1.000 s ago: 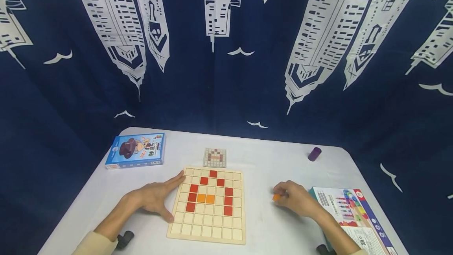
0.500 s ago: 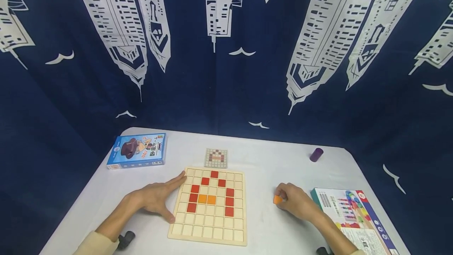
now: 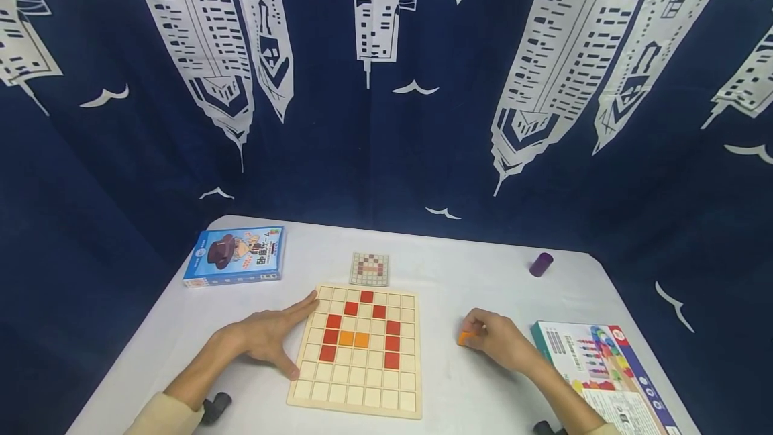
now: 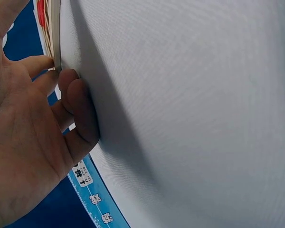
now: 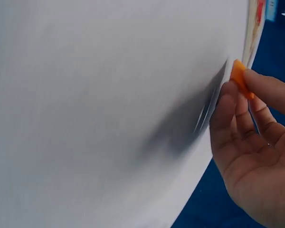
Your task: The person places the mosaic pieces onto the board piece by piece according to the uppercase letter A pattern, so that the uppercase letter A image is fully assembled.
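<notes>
My left hand (image 3: 264,337) rests at the left edge of a wooden grid board (image 3: 356,395), thumb and fingertips spread along the rim. Several red tiles (image 3: 393,344) form an arch-like outline on the board, and two orange tiles (image 3: 361,340) lie side by side inside it. My right hand (image 3: 496,339), to the right of the board and close over the table, pinches an orange tile (image 5: 240,78) between thumb and fingers. Behind the board lies a small pattern card (image 3: 370,269) with a similar grid design.
A blue game box (image 3: 235,255) lies at the table's back left. On the right, a white and colourful box (image 3: 604,361) sits beside my right forearm. A purple cylinder (image 3: 541,264) is near the back right edge of the white table (image 3: 435,381).
My right hand, with the orange tile in it, has shifted slightly left toward the board. The left hand stays at the board's edge.
</notes>
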`<state>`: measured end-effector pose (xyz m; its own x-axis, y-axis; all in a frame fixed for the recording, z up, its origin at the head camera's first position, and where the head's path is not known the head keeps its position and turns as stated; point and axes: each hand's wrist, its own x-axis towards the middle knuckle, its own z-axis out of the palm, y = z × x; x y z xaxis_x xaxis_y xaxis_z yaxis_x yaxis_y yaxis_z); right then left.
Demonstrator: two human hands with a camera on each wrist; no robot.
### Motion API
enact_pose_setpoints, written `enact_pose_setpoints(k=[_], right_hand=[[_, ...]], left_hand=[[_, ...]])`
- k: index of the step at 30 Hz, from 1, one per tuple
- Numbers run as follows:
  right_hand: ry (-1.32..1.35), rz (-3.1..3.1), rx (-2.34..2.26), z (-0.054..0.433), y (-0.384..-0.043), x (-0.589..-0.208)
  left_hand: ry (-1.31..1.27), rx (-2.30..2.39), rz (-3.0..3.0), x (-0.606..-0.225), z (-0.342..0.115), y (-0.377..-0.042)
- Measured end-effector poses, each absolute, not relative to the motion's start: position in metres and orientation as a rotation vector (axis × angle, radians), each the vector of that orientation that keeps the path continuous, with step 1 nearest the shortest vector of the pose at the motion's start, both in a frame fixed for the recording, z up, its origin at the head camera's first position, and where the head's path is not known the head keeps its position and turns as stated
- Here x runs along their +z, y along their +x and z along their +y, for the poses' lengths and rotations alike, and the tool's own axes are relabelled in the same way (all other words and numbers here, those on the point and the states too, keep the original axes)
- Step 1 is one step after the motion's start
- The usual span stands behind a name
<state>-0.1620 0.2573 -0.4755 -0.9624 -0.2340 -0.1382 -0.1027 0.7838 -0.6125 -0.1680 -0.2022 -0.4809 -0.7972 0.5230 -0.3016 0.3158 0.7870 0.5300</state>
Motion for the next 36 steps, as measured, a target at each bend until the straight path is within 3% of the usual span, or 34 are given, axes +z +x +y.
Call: enact_pose_setpoints(k=[7,15,26,36], right_hand=[[-0.180,2.555,-1.212,0.233,-0.168,-0.480],[-0.311,2.381,-1.323,0.195,-0.175,-0.481],[-0.597,2.413,-1.201,0.142,-0.181,-0.478],[-0.766,2.525,-1.067,0.126,-0.180,-0.484]], left_hand=[[0.627,0.636,2.538,-0.483,-0.202,-0.169],[0.642,0.619,2.540,-0.483,-0.202,-0.170],[0.616,0.628,2.543,-0.481,-0.201,-0.170],[0.604,0.644,2.534,-0.482,-0.201,-0.170]])
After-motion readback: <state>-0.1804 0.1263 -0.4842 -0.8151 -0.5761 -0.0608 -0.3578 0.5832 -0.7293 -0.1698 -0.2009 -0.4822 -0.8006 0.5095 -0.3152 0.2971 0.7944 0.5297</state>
